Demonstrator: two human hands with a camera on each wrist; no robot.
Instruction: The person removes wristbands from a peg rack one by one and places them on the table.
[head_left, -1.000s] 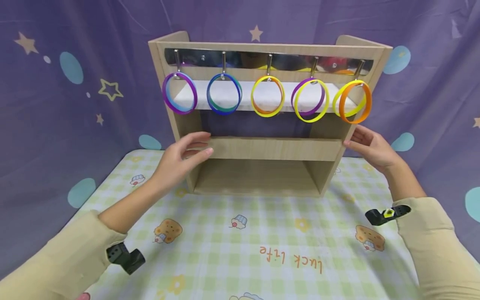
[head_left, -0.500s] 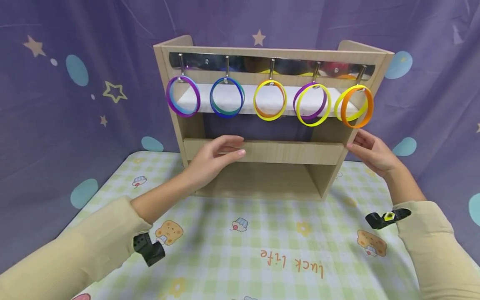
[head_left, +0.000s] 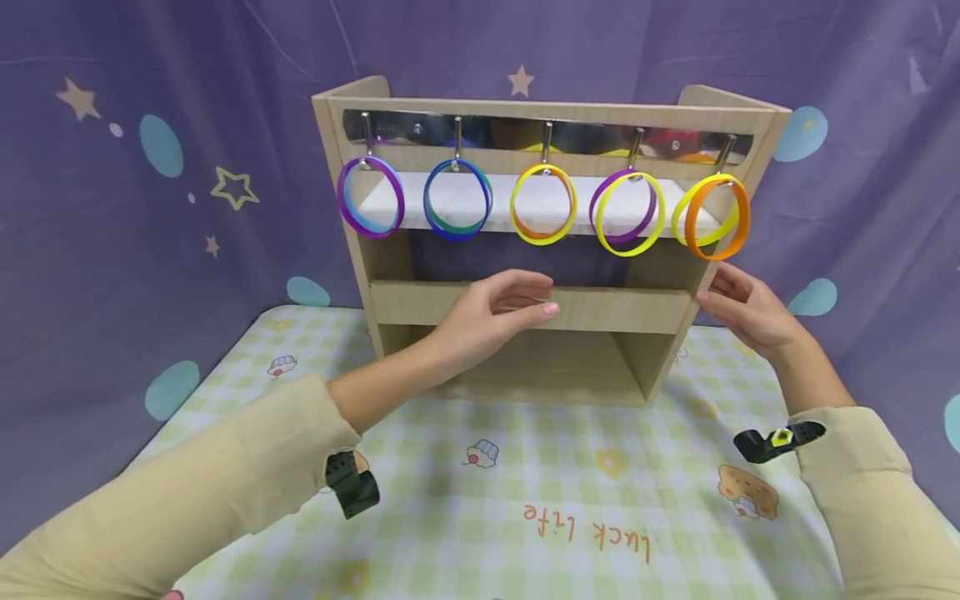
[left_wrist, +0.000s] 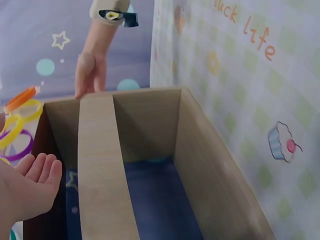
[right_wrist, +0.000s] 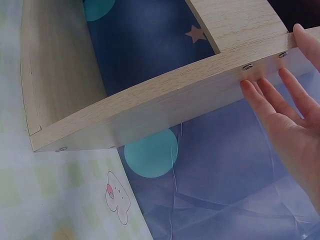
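Across the front of one wooden rack [head_left: 622, 310], ten wristbands [head_left: 544, 242] are hanging in pairs from five metal hooks [head_left: 547, 137]. Against the rack's right side panel, the right hand [head_left: 753, 312] is resting its thumb and fingertips, not clasping. Before the rack's crossboard, the left hand [head_left: 491, 312] is hovering, holding nothing, thumb and fingers moderately parted. From where I'm standing, a hard push by the right hand could be skewing the rack, I'd judge, and a jolt could be shaking bands loose. Two wrist cameras [head_left: 352, 485] are riding the sleeves; beneath the rack one checked tablecloth [head_left: 427, 533] is lying, and behind it a purple curtain [head_left: 592, 50] is hanging.
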